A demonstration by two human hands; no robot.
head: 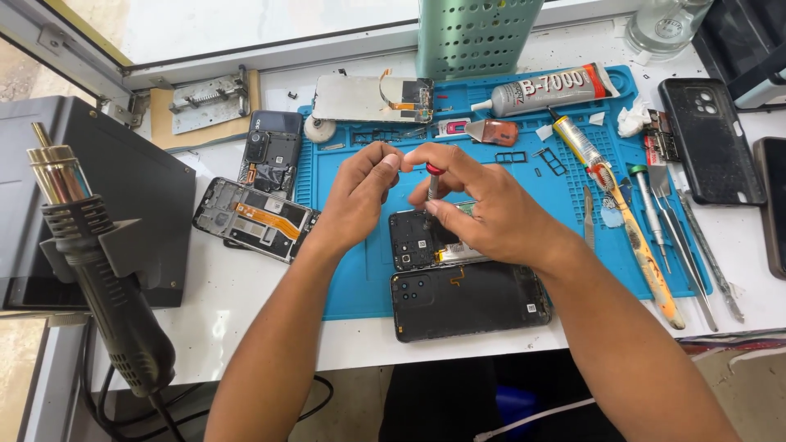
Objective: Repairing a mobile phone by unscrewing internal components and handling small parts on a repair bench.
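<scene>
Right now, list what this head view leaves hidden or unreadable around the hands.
- Screwdriver tip: too small, behind right hand fingers.
- Open phone: its right part covered by that hand.
- Left hand fingertips: pressed together, contact unclear.
- Dark phone at the right: cut off by frame edge.

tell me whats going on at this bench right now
A person is working on an opened black phone with its back removed, lying on a blue silicone work mat. The right hand holds a slim red-capped screwdriver upright, tip down on the phone, while the left hand pinches near its top. The detached black back cover lies just in front. A grey glue tube lies on the mat; a hot-air gun stands at the left.
</scene>
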